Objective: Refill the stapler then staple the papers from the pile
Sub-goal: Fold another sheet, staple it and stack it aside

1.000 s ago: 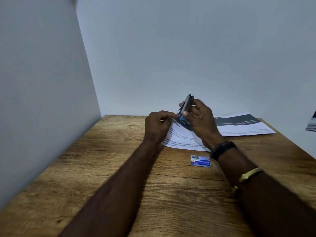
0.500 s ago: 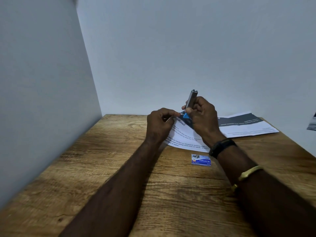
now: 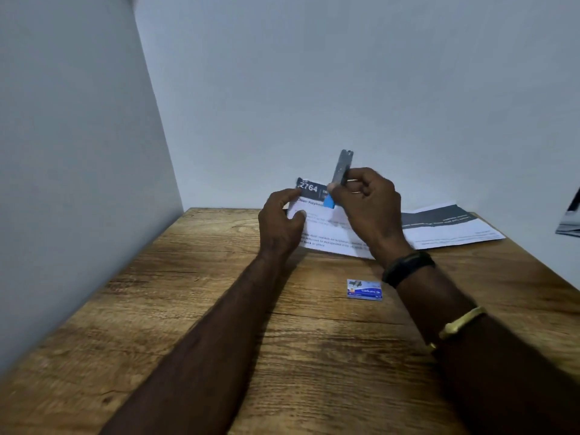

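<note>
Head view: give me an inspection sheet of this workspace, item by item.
Surface: wooden table, grained, set into a corner.
Job's things: stapler raised, its blue end at the top edge of the held sheet; paper pile lying flat at the far right; staple box on the table near the right wrist.
Clutter: printed item at the right edge, cut off by the frame.
Hands: left hand pinches the sheet's corner; right hand grips the stapler.
Cables: nothing seen.
Surroundings: plain walls behind and to the left.
</note>
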`<action>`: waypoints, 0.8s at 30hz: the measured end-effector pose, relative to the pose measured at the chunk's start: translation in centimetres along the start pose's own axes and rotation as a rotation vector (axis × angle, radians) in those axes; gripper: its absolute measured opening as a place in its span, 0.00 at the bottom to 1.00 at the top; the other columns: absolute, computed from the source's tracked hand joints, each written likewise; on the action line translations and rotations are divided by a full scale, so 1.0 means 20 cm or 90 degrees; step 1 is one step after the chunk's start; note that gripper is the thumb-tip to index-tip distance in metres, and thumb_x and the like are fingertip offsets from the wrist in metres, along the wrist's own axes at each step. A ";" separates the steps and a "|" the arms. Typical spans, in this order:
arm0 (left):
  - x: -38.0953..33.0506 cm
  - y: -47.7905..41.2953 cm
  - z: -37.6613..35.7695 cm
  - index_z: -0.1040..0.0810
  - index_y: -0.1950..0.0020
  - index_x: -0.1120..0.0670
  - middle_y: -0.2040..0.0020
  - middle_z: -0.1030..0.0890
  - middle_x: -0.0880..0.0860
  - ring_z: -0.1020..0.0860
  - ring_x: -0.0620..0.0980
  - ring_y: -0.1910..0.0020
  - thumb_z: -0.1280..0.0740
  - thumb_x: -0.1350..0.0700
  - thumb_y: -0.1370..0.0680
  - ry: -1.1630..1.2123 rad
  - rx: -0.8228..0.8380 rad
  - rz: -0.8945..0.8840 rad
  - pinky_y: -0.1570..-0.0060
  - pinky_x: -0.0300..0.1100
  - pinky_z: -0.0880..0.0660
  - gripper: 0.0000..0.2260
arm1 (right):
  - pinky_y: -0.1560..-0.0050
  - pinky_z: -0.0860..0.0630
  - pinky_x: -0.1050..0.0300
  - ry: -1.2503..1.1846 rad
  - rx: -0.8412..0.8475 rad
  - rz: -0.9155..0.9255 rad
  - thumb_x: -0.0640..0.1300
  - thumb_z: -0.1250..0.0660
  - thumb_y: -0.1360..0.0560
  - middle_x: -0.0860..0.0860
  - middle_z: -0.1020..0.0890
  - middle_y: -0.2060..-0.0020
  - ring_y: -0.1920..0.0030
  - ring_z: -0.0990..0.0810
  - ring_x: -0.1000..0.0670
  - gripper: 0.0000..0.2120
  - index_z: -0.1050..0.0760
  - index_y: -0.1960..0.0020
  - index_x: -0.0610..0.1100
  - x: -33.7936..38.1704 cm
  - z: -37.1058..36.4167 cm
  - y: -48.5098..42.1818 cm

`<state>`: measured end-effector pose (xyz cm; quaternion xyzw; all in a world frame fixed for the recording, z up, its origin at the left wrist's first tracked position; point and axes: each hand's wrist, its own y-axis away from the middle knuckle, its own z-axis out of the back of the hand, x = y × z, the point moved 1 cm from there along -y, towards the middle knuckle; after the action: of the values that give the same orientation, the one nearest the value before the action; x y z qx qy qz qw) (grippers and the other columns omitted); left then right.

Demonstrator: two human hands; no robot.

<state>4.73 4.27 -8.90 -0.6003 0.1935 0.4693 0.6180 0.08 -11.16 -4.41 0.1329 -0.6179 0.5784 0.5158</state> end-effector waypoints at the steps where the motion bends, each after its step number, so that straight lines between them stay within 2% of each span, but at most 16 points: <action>1: 0.00 0.00 0.01 0.21 0.34 0.60 0.34 0.21 0.56 0.22 0.53 0.36 0.30 0.68 0.27 0.006 -0.009 0.018 0.35 0.53 0.23 0.21 | 0.64 0.23 0.70 0.073 0.021 -0.001 0.50 0.24 0.28 0.61 0.17 0.64 0.62 0.18 0.65 0.07 0.17 0.53 0.50 0.01 0.00 0.02; 3: 0.01 -0.01 0.01 0.24 0.30 0.61 0.31 0.23 0.57 0.24 0.54 0.32 0.28 0.69 0.28 0.021 -0.027 0.056 0.32 0.53 0.26 0.25 | 0.63 0.22 0.58 0.234 0.083 -0.020 0.52 0.25 0.32 0.55 0.16 0.67 0.63 0.17 0.58 0.10 0.18 0.61 0.45 0.03 -0.01 0.05; 4: 0.01 -0.02 0.02 0.26 0.29 0.62 0.30 0.24 0.57 0.25 0.55 0.31 0.28 0.68 0.28 0.026 -0.035 0.074 0.31 0.53 0.27 0.27 | 0.62 0.21 0.56 0.297 0.124 -0.042 0.53 0.25 0.34 0.53 0.16 0.67 0.62 0.17 0.53 0.12 0.18 0.62 0.44 0.03 -0.03 0.08; 6: 0.01 -0.02 0.02 0.27 0.27 0.62 0.28 0.25 0.58 0.26 0.55 0.29 0.27 0.67 0.28 0.037 -0.053 0.105 0.29 0.53 0.28 0.28 | 0.65 0.22 0.55 0.375 0.203 -0.090 0.55 0.26 0.36 0.51 0.16 0.67 0.63 0.17 0.49 0.14 0.18 0.63 0.43 0.03 -0.05 0.12; 9: 0.02 -0.04 0.03 0.28 0.27 0.62 0.28 0.25 0.58 0.26 0.56 0.29 0.27 0.68 0.27 0.075 -0.080 0.157 0.29 0.54 0.29 0.29 | 0.69 0.32 0.59 0.453 0.276 -0.117 0.57 0.27 0.38 0.50 0.18 0.64 0.60 0.19 0.47 0.15 0.22 0.63 0.46 0.03 -0.09 0.18; 11: 0.03 -0.04 0.04 0.28 0.27 0.62 0.29 0.25 0.59 0.25 0.58 0.30 0.28 0.68 0.28 0.101 -0.095 0.182 0.30 0.55 0.28 0.28 | 0.70 0.36 0.59 0.488 0.293 -0.100 0.57 0.27 0.38 0.51 0.22 0.65 0.59 0.22 0.45 0.15 0.27 0.65 0.47 0.01 -0.12 0.21; 13: 0.04 -0.05 0.04 0.27 0.28 0.62 0.30 0.23 0.60 0.24 0.59 0.31 0.28 0.68 0.28 0.124 -0.101 0.202 0.31 0.57 0.27 0.28 | 0.64 0.33 0.58 0.519 0.301 -0.079 0.58 0.26 0.37 0.51 0.25 0.64 0.58 0.24 0.45 0.18 0.31 0.66 0.48 0.01 -0.14 0.24; 15: 0.05 -0.05 0.05 0.25 0.29 0.61 0.33 0.21 0.61 0.23 0.62 0.33 0.27 0.67 0.28 0.141 -0.097 0.219 0.33 0.59 0.25 0.26 | 0.57 0.30 0.55 0.549 0.306 -0.068 0.59 0.26 0.35 0.50 0.26 0.60 0.54 0.22 0.44 0.19 0.33 0.65 0.49 0.01 -0.16 0.25; 18: 0.06 -0.06 0.04 0.24 0.31 0.60 0.36 0.19 0.61 0.20 0.62 0.36 0.26 0.67 0.28 0.165 -0.101 0.234 0.34 0.59 0.24 0.26 | 0.52 0.27 0.51 0.567 0.309 -0.069 0.60 0.25 0.34 0.51 0.25 0.60 0.51 0.21 0.44 0.21 0.35 0.65 0.50 0.02 -0.16 0.25; 22: 0.06 -0.06 0.03 0.23 0.32 0.59 0.38 0.18 0.59 0.18 0.61 0.39 0.26 0.68 0.29 0.216 -0.102 0.246 0.36 0.59 0.22 0.25 | 0.55 0.28 0.54 0.562 0.306 -0.091 0.62 0.25 0.36 0.51 0.24 0.63 0.57 0.25 0.45 0.21 0.31 0.66 0.49 0.00 -0.15 0.23; 24: 0.06 -0.05 0.03 0.18 0.40 0.55 0.45 0.16 0.56 0.17 0.58 0.45 0.26 0.68 0.30 0.237 -0.107 0.251 0.39 0.60 0.21 0.20 | 0.57 0.28 0.56 0.500 0.287 -0.129 0.61 0.27 0.35 0.50 0.19 0.61 0.56 0.20 0.45 0.18 0.24 0.62 0.46 -0.02 -0.13 0.21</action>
<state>5.99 5.38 -9.10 -0.6759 0.3770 0.4767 0.4168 -1.69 -7.81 -7.64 0.0724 -0.2183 0.6519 0.7226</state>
